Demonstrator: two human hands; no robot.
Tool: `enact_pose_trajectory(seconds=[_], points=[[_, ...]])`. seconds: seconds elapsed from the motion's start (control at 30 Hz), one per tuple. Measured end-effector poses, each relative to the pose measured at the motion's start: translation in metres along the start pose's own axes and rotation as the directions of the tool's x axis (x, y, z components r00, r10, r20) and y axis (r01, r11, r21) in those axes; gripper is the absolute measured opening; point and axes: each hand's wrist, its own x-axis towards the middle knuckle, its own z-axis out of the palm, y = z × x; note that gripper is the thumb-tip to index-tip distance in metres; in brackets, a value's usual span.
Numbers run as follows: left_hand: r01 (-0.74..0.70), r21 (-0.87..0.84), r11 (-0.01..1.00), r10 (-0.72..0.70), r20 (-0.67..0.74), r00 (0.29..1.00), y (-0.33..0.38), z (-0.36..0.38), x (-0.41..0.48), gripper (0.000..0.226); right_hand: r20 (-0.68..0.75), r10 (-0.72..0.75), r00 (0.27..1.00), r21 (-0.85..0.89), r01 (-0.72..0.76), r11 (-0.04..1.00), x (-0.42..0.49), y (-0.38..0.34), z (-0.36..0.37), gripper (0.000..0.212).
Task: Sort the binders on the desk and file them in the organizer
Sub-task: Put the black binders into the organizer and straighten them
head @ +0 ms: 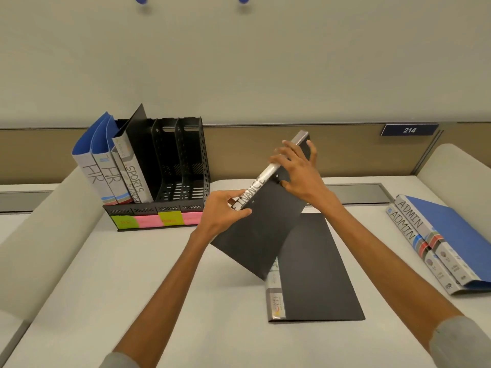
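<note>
A black binder marked FINANCE [261, 229] is held tilted above the desk, spine up. My left hand [225, 212] grips the lower end of its spine and my right hand [297, 168] grips the upper end. Under it another black binder [318, 277] lies flat on the desk. The black organizer [180, 166] stands at the back left. Its left slots hold two blue HR binders [102, 155] and a black SPORTS binder [135, 166]; the two right slots are empty. Two blue ADMIN binders [446, 240] lie stacked at the right.
Green and pink sticky labels [156, 220] run along the organizer's front base. A beige partition with a sign reading 214 [409, 130] stands behind the desk. Rounded beige dividers [39, 235] flank the desk on both sides.
</note>
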Motion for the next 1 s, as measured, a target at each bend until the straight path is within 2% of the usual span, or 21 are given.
enact_pose_trajectory(seconds=[0.1, 0.2, 0.27, 0.33, 0.37, 0.4, 0.47, 0.53, 0.6, 0.67, 0.77, 0.87, 0.93, 1.0], points=[[-0.083, 0.166, 0.983, 0.088, -0.025, 0.996, 0.004, -0.022, 0.010, 0.039, -0.038, 0.003, 0.999, 0.063, -0.001, 0.998, 0.003, 0.002, -0.009, 0.033], [-0.135, 0.298, 0.945, 0.207, -0.228, 0.951, 0.006, -0.033, 0.015, 0.037, -0.065, 0.053, 0.997, 0.219, -0.037, 0.975, -0.004, -0.002, -0.010, 0.023], [-0.070, 0.386, 0.920, 0.228, -0.379, 0.897, 0.010, -0.032, 0.013, 0.048, -0.116, 0.128, 0.985, 0.344, -0.081, 0.935, -0.010, -0.008, -0.009, 0.022], [0.053, 0.329, 0.943, 0.153, -0.568, 0.809, 0.018, -0.025, 0.005, 0.061, -0.129, 0.188, 0.974, 0.414, -0.120, 0.902, -0.015, -0.013, -0.007, 0.023], [0.078, 0.266, 0.961, 0.112, -0.631, 0.768, 0.022, -0.017, -0.002, 0.066, -0.136, 0.211, 0.968, 0.432, -0.134, 0.892, -0.018, -0.015, -0.005, 0.024], [0.073, 0.191, 0.979, 0.069, -0.648, 0.758, 0.026, -0.005, -0.011, 0.069, -0.138, 0.245, 0.960, 0.454, -0.158, 0.877, -0.020, -0.018, -0.003, 0.024], [0.046, -0.022, 0.999, -0.051, -0.547, 0.836, 0.034, 0.024, -0.031, 0.072, -0.115, 0.354, 0.928, 0.533, -0.243, 0.810, -0.025, -0.026, 0.002, 0.026], [0.142, -0.191, 0.971, -0.198, -0.322, 0.926, 0.043, 0.054, -0.047, 0.080, -0.080, 0.479, 0.874, 0.627, -0.329, 0.706, -0.029, -0.039, 0.008, 0.027], [0.259, -0.206, 0.944, -0.291, -0.145, 0.946, 0.048, 0.081, -0.055, 0.093, -0.037, 0.560, 0.828, 0.717, -0.368, 0.592, -0.032, -0.052, 0.013, 0.030], [0.308, -0.203, 0.930, -0.327, -0.070, 0.942, 0.052, 0.098, -0.056, 0.105, -0.004, 0.604, 0.797, 0.792, -0.367, 0.489, -0.034, -0.062, 0.016, 0.033], [0.293, -0.186, 0.938, -0.307, -0.053, 0.950, 0.060, 0.111, -0.057, 0.111, 0.029, 0.648, 0.761, 0.858, -0.352, 0.374, -0.037, -0.070, 0.014, 0.036], [0.254, -0.189, 0.948, -0.280, -0.126, 0.952, 0.066, 0.118, -0.062, 0.104, 0.086, 0.680, 0.728, 0.897, -0.354, 0.265, -0.040, -0.074, 0.012, 0.035], [0.239, -0.155, 0.959, -0.269, -0.217, 0.938, 0.069, 0.119, -0.060, 0.095, 0.111, 0.682, 0.723, 0.908, -0.352, 0.226, -0.044, -0.076, 0.012, 0.034], [0.230, -0.084, 0.970, -0.244, -0.247, 0.938, 0.070, 0.117, -0.057, 0.086, 0.118, 0.671, 0.732, 0.911, -0.348, 0.220, -0.048, -0.080, 0.015, 0.032]])
